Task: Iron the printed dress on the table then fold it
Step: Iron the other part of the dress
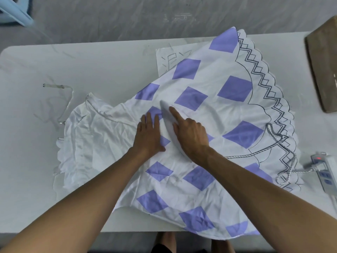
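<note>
The printed dress (215, 110), white with purple diamonds and a black zigzag scalloped hem, lies spread over the white table (54, 66), bodice to the left, skirt fanned right and hanging over the front edge. A white iron (168, 114) rests on the skirt's middle, tip pointing away. My right hand (191, 136) grips its handle, index finger stretched along the top. Just left of the iron, my left hand (148, 136) presses flat on the fabric, fingers together.
The iron's braided cord (269, 152) trails right across the skirt to a white power strip (326, 170) with a red light. A brown board (324, 66) lies at the far right. Clear straps (67, 99) lie left of the bodice. A paper sheet (167, 59) sits under the skirt.
</note>
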A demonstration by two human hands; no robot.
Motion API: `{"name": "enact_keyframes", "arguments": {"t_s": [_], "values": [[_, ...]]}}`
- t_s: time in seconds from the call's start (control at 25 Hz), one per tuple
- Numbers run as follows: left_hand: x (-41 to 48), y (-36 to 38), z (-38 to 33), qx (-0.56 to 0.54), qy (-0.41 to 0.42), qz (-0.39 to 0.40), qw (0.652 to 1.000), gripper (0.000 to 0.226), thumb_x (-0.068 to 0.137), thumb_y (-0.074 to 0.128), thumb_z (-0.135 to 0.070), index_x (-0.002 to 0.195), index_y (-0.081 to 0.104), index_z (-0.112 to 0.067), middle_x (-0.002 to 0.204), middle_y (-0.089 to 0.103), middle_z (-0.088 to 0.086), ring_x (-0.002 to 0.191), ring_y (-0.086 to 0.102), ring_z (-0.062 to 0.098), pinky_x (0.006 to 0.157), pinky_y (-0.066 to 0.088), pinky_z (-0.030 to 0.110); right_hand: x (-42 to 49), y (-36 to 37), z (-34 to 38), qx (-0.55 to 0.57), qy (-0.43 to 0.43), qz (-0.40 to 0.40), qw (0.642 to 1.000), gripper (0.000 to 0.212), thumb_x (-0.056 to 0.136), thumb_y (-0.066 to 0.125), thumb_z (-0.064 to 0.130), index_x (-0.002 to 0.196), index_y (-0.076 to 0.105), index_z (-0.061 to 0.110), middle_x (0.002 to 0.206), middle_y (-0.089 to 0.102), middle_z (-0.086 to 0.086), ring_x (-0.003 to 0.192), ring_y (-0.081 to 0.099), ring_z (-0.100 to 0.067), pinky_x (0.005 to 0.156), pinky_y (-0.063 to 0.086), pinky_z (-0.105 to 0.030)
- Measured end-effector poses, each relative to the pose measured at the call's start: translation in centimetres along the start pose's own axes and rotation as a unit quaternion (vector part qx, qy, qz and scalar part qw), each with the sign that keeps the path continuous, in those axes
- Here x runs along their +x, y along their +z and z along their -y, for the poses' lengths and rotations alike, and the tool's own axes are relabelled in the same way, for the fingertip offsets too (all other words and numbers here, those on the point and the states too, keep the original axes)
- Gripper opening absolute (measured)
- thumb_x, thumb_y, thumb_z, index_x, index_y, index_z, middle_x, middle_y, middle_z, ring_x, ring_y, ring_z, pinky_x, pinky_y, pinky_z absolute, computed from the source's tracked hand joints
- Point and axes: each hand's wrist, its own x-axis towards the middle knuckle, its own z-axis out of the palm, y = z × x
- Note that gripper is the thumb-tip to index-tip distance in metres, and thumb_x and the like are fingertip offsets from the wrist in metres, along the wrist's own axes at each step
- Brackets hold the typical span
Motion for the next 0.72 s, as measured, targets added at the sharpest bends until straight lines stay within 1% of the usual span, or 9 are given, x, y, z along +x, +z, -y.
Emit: {"name": "enact_keyframes", "arguments": {"t_s": [0.08, 0.16, 0.24, 0.28, 0.4, 0.52, 0.6, 0.68, 0.72], "values": [[0.4, 0.7, -0.1, 0.041, -0.01, 0.019, 0.999, 0.13, 0.072, 0.077, -0.053, 0.151, -0.014, -0.005, 0.157, -0.017, 0.027, 0.147, -0.01, 0.041, 0.119, 0.007, 0.045, 0.1, -0.2, -1.0, -0.014, 0.007, -0.015, 1.0, 0.05, 0.104, 0.03, 0.029, 0.152, 0.019, 0.034, 0.112, 0.063, -0.012, 0.088, 0.062, -0.028, 0.069, 0.038, -0.031], [0.3, 0.8, -0.2, 0.067, -0.018, 0.027, 0.997, 0.132, 0.071, 0.077, -0.054, 0.15, -0.015, -0.002, 0.156, -0.017, 0.03, 0.146, -0.009, 0.044, 0.119, 0.007, 0.047, 0.3, -0.9, -3.0, -0.028, 0.023, -0.025, 0.999, 0.05, 0.103, 0.031, 0.028, 0.151, 0.02, 0.034, 0.102, 0.064, -0.013, 0.08, 0.061, -0.028, 0.065, 0.035, -0.03], [0.4, 0.7, -0.6, 0.09, -0.025, 0.033, 0.995, 0.132, 0.072, 0.076, -0.056, 0.149, -0.016, 0.0, 0.155, -0.016, 0.032, 0.145, -0.008, 0.046, 0.119, 0.008, 0.049, 0.6, -1.8, -5.2, -0.052, 0.046, -0.022, 0.997, 0.051, 0.103, 0.032, 0.025, 0.152, 0.019, 0.035, 0.094, 0.065, -0.015, 0.074, 0.061, -0.033, 0.063, 0.038, -0.034], [0.5, 0.6, -0.9, 0.097, -0.029, 0.038, 0.994, 0.132, 0.072, 0.075, -0.056, 0.149, -0.016, 0.001, 0.154, -0.015, 0.033, 0.145, -0.008, 0.047, 0.119, 0.009, 0.05, 0.7, -2.5, -6.4, -0.059, 0.061, -0.02, 0.996, 0.052, 0.102, 0.032, 0.024, 0.152, 0.019, 0.036, 0.092, 0.065, -0.016, 0.075, 0.061, -0.036, 0.063, 0.038, -0.035], [0.7, 0.2, -1.5, 0.1, -0.044, 0.064, 0.992, 0.131, 0.074, 0.075, -0.055, 0.148, -0.017, 0.003, 0.154, -0.016, 0.034, 0.145, -0.008, 0.048, 0.119, 0.01, 0.051, 1.0, -4.4, -9.5, -0.052, 0.096, -0.027, 0.994, 0.051, 0.102, 0.032, 0.026, 0.15, 0.021, 0.039, 0.094, 0.065, -0.019, 0.079, 0.06, -0.04, 0.064, 0.036, -0.037], [0.7, -0.2, -1.6, 0.095, -0.049, 0.064, 0.992, 0.13, 0.074, 0.075, -0.054, 0.149, -0.016, 0.001, 0.155, -0.014, 0.033, 0.145, -0.007, 0.047, 0.119, 0.01, 0.05, 1.0, -6.0, -12.3, -0.051, 0.117, -0.041, 0.991, 0.05, 0.102, 0.034, 0.028, 0.149, 0.023, 0.039, 0.094, 0.064, -0.019, 0.08, 0.059, -0.04, 0.065, 0.034, -0.036], [0.6, -0.4, -1.6, 0.088, -0.052, 0.067, 0.992, 0.128, 0.074, 0.075, -0.053, 0.15, -0.014, 0.0, 0.155, -0.013, 0.031, 0.146, -0.006, 0.045, 0.119, 0.008, 0.049, 1.1, -7.1, -14.2, -0.043, 0.137, -0.046, 0.989, 0.05, 0.101, 0.035, 0.028, 0.149, 0.025, 0.038, 0.092, 0.063, -0.02, 0.077, 0.057, -0.038, 0.065, 0.035, -0.036], [0.6, -1.0, -2.0, 0.07, -0.059, 0.065, 0.994, 0.124, 0.074, 0.075, -0.052, 0.151, -0.008, -0.001, 0.157, -0.008, 0.03, 0.147, -0.002, 0.043, 0.119, 0.009, 0.048, 1.2, -8.1, -15.4, -0.031, 0.15, -0.049, 0.987, 0.049, 0.101, 0.036, 0.028, 0.148, 0.027, 0.037, 0.089, 0.063, -0.021, 0.072, 0.052, -0.035, 0.064, 0.035, -0.035], [0.7, -1.3, -2.4, 0.057, -0.063, 0.055, 0.995, 0.122, 0.072, 0.076, -0.052, 0.151, -0.002, -0.002, 0.157, -0.002, 0.03, 0.147, 0.002, 0.042, 0.119, 0.011, 0.048, 1.1, -8.5, -15.5, -0.025, 0.147, -0.048, 0.988, 0.048, 0.101, 0.036, 0.028, 0.147, 0.028, 0.038, 0.09, 0.063, -0.021, 0.073, 0.052, -0.035, 0.064, 0.035, -0.035]]}}
